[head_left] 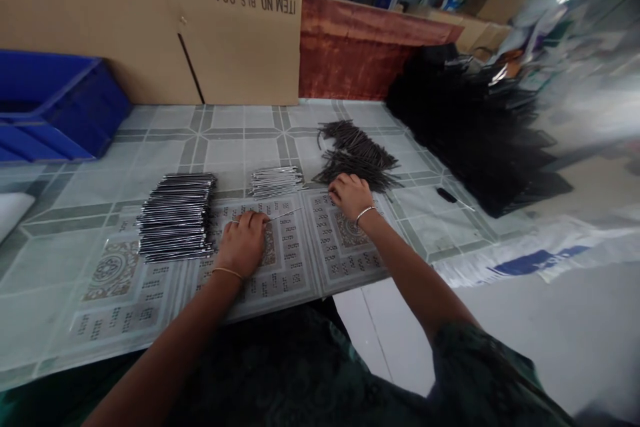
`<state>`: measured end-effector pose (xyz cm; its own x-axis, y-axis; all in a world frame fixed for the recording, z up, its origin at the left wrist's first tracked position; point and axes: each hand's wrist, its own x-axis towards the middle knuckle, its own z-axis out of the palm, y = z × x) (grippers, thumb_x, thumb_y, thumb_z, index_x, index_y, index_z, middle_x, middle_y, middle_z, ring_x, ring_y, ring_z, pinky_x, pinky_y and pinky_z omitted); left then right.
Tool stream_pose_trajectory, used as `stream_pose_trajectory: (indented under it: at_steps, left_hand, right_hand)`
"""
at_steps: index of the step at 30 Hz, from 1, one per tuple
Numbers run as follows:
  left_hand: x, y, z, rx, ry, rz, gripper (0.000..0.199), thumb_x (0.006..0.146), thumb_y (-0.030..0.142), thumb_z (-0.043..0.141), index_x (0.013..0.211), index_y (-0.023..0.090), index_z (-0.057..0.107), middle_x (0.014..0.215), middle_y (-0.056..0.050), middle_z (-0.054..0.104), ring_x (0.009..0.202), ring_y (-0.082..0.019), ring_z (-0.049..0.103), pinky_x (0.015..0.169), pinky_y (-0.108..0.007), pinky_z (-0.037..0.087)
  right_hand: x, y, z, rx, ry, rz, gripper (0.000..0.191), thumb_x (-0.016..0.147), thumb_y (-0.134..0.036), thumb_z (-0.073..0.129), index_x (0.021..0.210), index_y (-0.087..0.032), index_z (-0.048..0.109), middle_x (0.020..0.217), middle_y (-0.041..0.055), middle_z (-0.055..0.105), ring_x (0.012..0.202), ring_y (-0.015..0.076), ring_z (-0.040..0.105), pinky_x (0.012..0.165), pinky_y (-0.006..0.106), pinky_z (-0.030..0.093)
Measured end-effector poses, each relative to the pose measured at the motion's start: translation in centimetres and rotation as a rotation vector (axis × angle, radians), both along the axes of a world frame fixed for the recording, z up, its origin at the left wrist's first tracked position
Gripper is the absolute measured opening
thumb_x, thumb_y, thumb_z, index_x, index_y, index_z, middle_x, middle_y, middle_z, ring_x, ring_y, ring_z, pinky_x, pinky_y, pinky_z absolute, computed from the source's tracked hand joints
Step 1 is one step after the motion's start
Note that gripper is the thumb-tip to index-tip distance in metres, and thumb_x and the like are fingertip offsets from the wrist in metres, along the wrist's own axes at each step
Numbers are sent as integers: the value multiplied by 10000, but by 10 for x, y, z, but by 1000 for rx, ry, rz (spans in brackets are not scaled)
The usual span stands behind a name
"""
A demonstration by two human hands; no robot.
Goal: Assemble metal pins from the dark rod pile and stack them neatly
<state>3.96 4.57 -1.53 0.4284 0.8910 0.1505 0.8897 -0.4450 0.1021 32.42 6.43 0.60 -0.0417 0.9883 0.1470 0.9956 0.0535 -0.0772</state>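
Observation:
My left hand (243, 243) is closed on a thin silvery rod (286, 214) that points right from its fingertips. Just left of that hand lies a broad stack of dark, shiny rods (176, 217). A smaller bundle of silvery rods (276, 181) rests between and beyond my hands. My right hand (351, 195) has its fingers bent together at the near edge of a loose pile of thin dark strips (357, 153); what its fingertips hold, if anything, is too small to make out.
A blue bin (60, 110) stands at the left, beside a big cardboard sheet (240, 47) at the back. Black mesh-like material (465, 127) is heaped at the right. A small black object (446, 195) lies on the patterned tablecloth (240, 121).

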Motion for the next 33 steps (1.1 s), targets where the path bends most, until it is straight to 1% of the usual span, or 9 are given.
stream_pose_trajectory:
  at_steps: [4,7,10,13,16,19,22,28,33]
  left_hand:
    - [-1,0,3,-5,-34,-23,302,976,300,361,1043,195,637,1057,-118,626,962,-278,584,805,-398,467]
    - [-2,-1,3,-3,-48,-22,309,983,305,352,1053,197,633,1067,-111,630,986,-277,579,819,-396,466]
    - [-2,-1,3,-31,-56,-21,301,982,305,362,1054,197,634,1078,-106,636,995,-280,580,826,-402,468]
    - [-2,-1,3,-35,-66,-29,302,982,297,362,1053,193,637,1071,-107,641,995,-277,580,835,-399,467]
    - [-2,0,3,-23,-79,-38,307,981,293,362,1060,189,639,1068,-111,644,998,-275,582,841,-399,466]
    - [-3,0,3,-17,-77,-38,306,979,292,363,1057,191,641,1062,-110,645,994,-280,584,833,-404,468]
    - [-2,0,2,-12,-73,-40,303,975,290,368,1054,191,644,1062,-111,646,991,-288,582,825,-410,471]
    - [-2,1,2,-29,-94,-52,306,969,279,369,1054,187,648,1053,-123,646,993,-291,579,828,-421,470]
    - [-2,1,3,-34,-90,-44,293,971,278,371,1042,194,642,1055,-112,643,993,-286,577,833,-409,466]
  right_hand:
    - [-1,-1,2,136,113,0,313,964,-205,425,1205,-182,623,1163,101,648,1054,248,535,965,369,361]
    - [-7,-9,-2,150,190,20,394,951,-150,392,1281,-185,603,1175,104,632,1058,240,545,982,362,373]
    - [-18,-22,-15,92,349,115,371,939,-133,406,1217,-172,649,1111,99,634,1042,203,571,972,329,418]
    - [-31,-35,-28,77,515,227,316,965,-191,431,1170,-156,669,1039,87,638,1003,173,597,946,303,460]
    - [-38,-41,-37,96,593,238,271,975,-276,483,1127,-192,692,1004,67,643,961,166,612,917,312,486]
    - [-39,-40,-40,119,677,233,235,960,-280,523,1097,-203,698,1003,63,649,948,160,621,897,312,503]
    - [-38,-37,-40,145,739,279,219,942,-282,557,1086,-198,699,993,65,656,941,161,626,880,316,515]
    - [-40,-37,-39,122,728,303,216,943,-286,554,1086,-215,700,1012,66,682,981,171,634,927,344,510]
    - [-39,-36,-40,125,736,324,217,948,-289,548,1081,-209,701,1006,64,695,974,167,638,928,336,509]
